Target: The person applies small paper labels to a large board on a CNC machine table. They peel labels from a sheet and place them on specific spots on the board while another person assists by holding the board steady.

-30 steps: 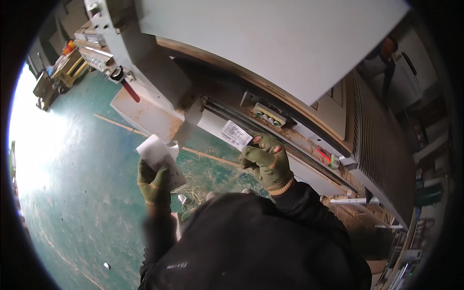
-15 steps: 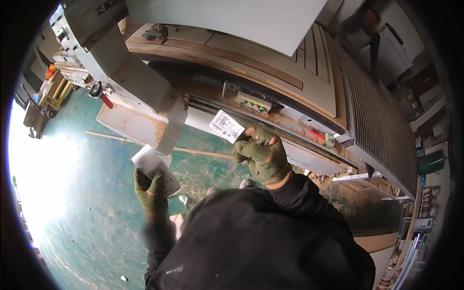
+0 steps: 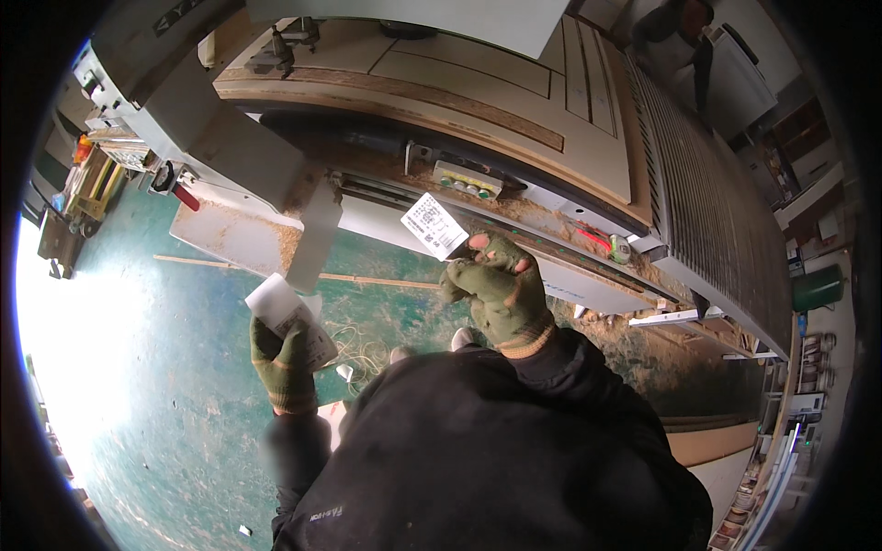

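Note:
Both my hands wear olive-green knit gloves. My right hand, its bare fingertips showing, pinches one white printed label by its lower right corner, in front of the machine's edge. Lower and to the left, my left hand is closed on a curled strip of white labels, whose top end bends over. Print shows on part of the strip; the glove hides some of it. Neither hand touches the machine.
A large machine bed carries a cut panel strewn with sawdust. On its edge lie a tape measure and a red-handled tool. A sawdust-covered tray is at left. Cord coils on the green floor. Another person stands far right.
The single label in my right hand has tilted and turned slightly. My left hand still grips the strip, almost unmoved. The whole view has shifted a little.

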### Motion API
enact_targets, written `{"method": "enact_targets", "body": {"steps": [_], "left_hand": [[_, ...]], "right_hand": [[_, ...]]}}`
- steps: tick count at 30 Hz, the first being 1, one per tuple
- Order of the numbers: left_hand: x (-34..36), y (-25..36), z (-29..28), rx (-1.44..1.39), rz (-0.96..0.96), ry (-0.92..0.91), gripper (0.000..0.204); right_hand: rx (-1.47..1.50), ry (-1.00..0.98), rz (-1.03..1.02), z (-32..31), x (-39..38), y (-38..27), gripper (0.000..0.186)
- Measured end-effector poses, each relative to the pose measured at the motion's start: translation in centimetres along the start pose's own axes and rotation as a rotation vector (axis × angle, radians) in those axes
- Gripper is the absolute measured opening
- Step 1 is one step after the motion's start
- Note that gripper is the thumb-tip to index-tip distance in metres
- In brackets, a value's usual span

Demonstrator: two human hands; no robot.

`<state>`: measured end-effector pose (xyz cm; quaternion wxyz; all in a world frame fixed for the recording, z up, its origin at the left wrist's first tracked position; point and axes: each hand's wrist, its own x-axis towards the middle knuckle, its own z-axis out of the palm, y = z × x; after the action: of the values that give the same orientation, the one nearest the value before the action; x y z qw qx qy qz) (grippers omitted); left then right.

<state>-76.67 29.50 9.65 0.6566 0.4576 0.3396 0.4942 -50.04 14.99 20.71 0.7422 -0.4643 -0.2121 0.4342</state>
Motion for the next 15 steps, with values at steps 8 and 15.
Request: {"method": "enact_targets", "body": {"steps": [8, 15], "left_hand": [[0.35, -0.45, 0.3, 0.028, 0.003, -0.017, 0.062], [0.74, -0.77, 0.5, 0.03, 0.015, -0.036, 0.063]], "right_hand": [[-0.007, 0.016, -0.017, -0.55, 0.0, 0.1, 0.036], [-0.034, 0.01, 0.011, -0.98, 0.32, 0.08, 0.03]]}}
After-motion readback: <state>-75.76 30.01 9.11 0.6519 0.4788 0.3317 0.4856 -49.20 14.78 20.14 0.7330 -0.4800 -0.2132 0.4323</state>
